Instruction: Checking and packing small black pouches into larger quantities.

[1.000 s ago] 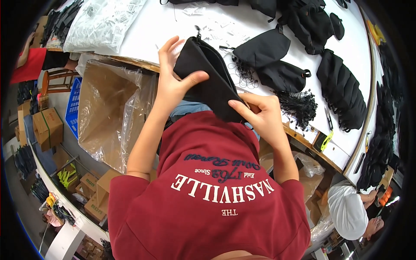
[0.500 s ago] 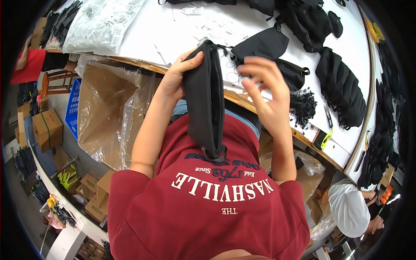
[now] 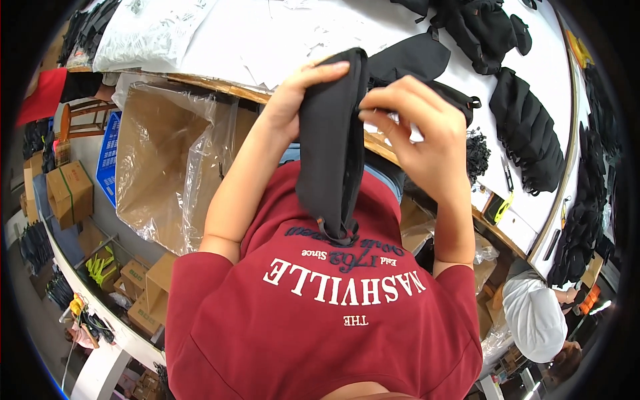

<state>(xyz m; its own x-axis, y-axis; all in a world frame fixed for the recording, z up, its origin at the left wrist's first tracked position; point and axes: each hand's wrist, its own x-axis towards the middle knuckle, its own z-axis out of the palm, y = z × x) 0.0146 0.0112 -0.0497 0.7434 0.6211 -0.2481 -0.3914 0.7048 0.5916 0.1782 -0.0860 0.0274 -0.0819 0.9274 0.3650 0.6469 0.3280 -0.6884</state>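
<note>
A long black zippered pouch (image 3: 327, 140) hangs upright in front of my chest. My left hand (image 3: 293, 100) is closed around its upper side, thumb on the face. Along the pouch's right edge runs a partly open zip, with a small loop at the lower end. My right hand (image 3: 427, 127) is at that edge, thumb and forefinger pinched together beside the zip; what lies between them is hidden. Behind the hands, another black pouch (image 3: 413, 57) rests on the white table (image 3: 267, 40).
A row of stacked black pouches (image 3: 530, 133) lies at the right, near a bundle of black cords (image 3: 477, 153) and a yellow-handled cutter (image 3: 500, 207). Left are a plastic-lined box (image 3: 160, 147), a blue crate (image 3: 109, 160) and a bag of white tags (image 3: 150, 33). Other people are at both sides.
My right hand has come from open and apart from the pouch to a pinch at its zip edge. The pouch and left hand have shifted slightly right and up.
</note>
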